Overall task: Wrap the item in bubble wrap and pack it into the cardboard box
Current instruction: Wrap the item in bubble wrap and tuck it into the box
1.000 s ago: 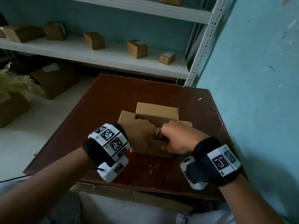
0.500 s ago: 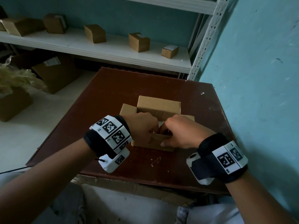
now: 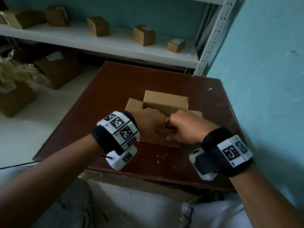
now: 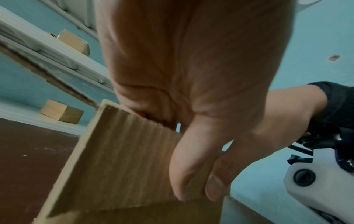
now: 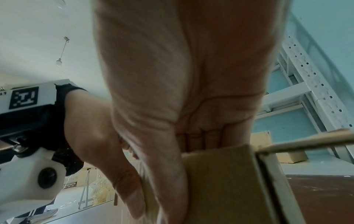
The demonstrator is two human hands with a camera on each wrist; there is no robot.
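Head view: small cardboard box (image 3: 164,102) sits at frame centre on a dark red-brown table (image 3: 115,89), far flap upright, side flaps splayed left & right. Left hand (image 3: 148,125) & right hand (image 3: 184,127) meet knuckle to knuckle over the box's near edge, fingers curled down inside the opening, thumbs on the outside of the near flap (image 3: 164,134). A sliver of clear bubble wrap (image 3: 167,119) shows betw. the two hands, inside the box; the wrapped item itself is hidden. Each wrist carries a black band w/ white marker blocks. Upper part of frame: white shelf (image 3: 115,45) w/ several small cartons; more cartons on the floor at left; teal wall at right. Left wrist view: left hand (image 4: 191,75) fills the upper centre, thumb (image 4: 187,166) pressed flat on the near flap's (image 4: 124,159) outer face, fingers gone over its top edge, so the flap is pinched; right thumb sits just beside it at lower right. Right wrist view: right hand (image 5: 182,75) fills the centre, thumb (image 5: 172,174) lying down the flap's (image 5: 220,181) outside, fingers tucked behind its top edge; left hand & its wrist unit at left.
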